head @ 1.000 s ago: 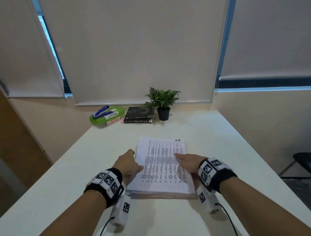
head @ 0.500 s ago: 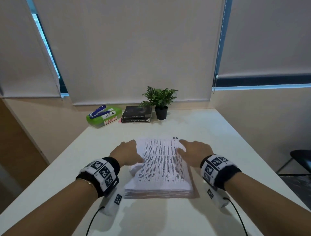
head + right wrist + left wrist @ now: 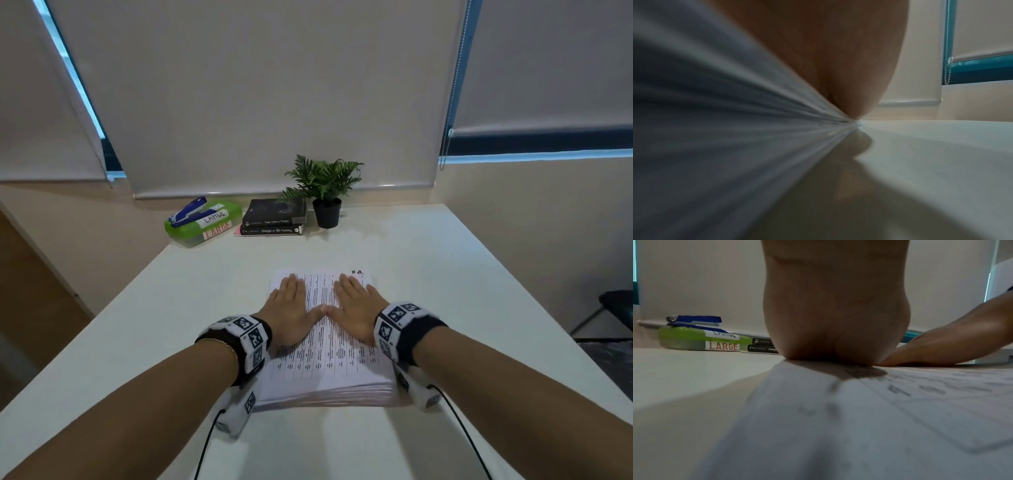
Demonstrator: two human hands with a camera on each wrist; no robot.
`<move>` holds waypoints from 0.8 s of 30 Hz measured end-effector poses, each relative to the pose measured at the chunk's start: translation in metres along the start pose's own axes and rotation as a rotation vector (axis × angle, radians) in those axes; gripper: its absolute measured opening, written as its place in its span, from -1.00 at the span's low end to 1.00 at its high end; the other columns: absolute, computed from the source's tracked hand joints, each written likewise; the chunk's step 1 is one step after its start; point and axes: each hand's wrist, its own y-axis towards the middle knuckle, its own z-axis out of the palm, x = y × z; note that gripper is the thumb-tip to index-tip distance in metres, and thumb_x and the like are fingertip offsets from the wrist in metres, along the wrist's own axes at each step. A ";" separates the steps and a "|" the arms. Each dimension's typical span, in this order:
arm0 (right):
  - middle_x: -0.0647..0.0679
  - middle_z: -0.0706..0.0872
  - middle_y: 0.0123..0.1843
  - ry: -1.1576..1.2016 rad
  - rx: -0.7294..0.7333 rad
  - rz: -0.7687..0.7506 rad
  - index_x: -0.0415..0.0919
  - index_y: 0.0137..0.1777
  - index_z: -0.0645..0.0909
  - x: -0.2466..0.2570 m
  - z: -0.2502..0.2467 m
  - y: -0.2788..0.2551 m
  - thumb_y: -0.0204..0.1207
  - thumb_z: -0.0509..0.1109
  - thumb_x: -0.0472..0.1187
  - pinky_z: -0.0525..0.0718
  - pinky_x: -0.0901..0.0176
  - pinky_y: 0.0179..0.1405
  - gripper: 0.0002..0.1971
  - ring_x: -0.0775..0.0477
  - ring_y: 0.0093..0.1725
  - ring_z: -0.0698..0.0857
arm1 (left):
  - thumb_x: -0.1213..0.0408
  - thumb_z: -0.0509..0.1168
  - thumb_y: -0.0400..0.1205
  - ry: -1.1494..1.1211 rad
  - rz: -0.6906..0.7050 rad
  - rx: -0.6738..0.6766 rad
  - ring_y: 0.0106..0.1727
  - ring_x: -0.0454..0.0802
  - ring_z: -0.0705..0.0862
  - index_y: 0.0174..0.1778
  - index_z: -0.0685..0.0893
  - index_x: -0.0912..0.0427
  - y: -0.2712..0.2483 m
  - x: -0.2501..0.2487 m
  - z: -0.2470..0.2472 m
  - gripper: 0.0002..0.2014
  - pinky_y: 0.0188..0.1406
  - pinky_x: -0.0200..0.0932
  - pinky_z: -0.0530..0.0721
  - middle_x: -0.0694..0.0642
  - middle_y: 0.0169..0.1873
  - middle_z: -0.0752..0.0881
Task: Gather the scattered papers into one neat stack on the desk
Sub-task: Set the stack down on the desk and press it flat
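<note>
A thick stack of printed papers (image 3: pixel 329 363) lies squared up in the middle of the white desk (image 3: pixel 462 281). My left hand (image 3: pixel 289 308) lies flat on the stack's far left part, fingers straight. My right hand (image 3: pixel 354 308) lies flat on the far right part, and the two thumb tips touch. In the left wrist view the heel of my left hand (image 3: pixel 836 308) presses the top sheet (image 3: pixel 869 418), with my right hand (image 3: pixel 945 347) beside it. In the right wrist view my right hand (image 3: pixel 834 53) sits on the stack's side edge (image 3: pixel 731 129).
At the desk's far edge stand a green box (image 3: pixel 202 224) labelled LARGE with a blue stapler (image 3: pixel 188 210) on it, two dark books (image 3: pixel 274 217) and a small potted plant (image 3: pixel 325 192). A dark chair (image 3: pixel 616 305) is off the right side.
Both hands have left the stack's side edges and moved onto its top, where they now lie flat with straight fingers.
</note>
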 end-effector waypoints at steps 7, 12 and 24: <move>-0.05 -0.34 0.86 0.007 0.057 0.040 -0.13 0.84 -0.28 -0.003 0.006 0.012 0.81 -0.23 0.24 -0.26 -0.13 0.82 -0.27 -0.03 0.84 -0.28 | -0.41 -0.31 0.77 0.048 -0.031 0.046 0.88 0.13 -0.35 0.86 -0.33 0.27 0.008 0.002 0.008 -0.05 0.87 0.12 -0.28 0.24 0.85 -0.36; -0.04 -0.34 0.86 0.016 0.085 0.056 -0.11 0.84 -0.28 -0.002 0.004 0.017 0.81 -0.21 0.23 -0.28 -0.12 0.81 -0.27 -0.02 0.84 -0.28 | -0.40 -0.32 0.78 0.047 -0.045 0.077 0.87 0.15 -0.37 0.86 -0.33 0.26 0.011 0.001 0.005 -0.07 0.86 0.13 -0.30 0.24 0.85 -0.38; 0.01 -0.16 0.88 0.249 -0.102 -0.028 -0.05 0.86 -0.09 -0.010 -0.023 -0.013 0.83 -0.04 0.20 -0.18 -0.09 0.83 -0.31 0.01 0.85 -0.16 | -0.48 -0.19 0.74 -0.026 0.005 0.034 0.89 0.18 -0.27 0.88 -0.20 0.29 -0.011 -0.008 -0.024 0.03 0.88 0.18 -0.19 0.26 0.86 -0.30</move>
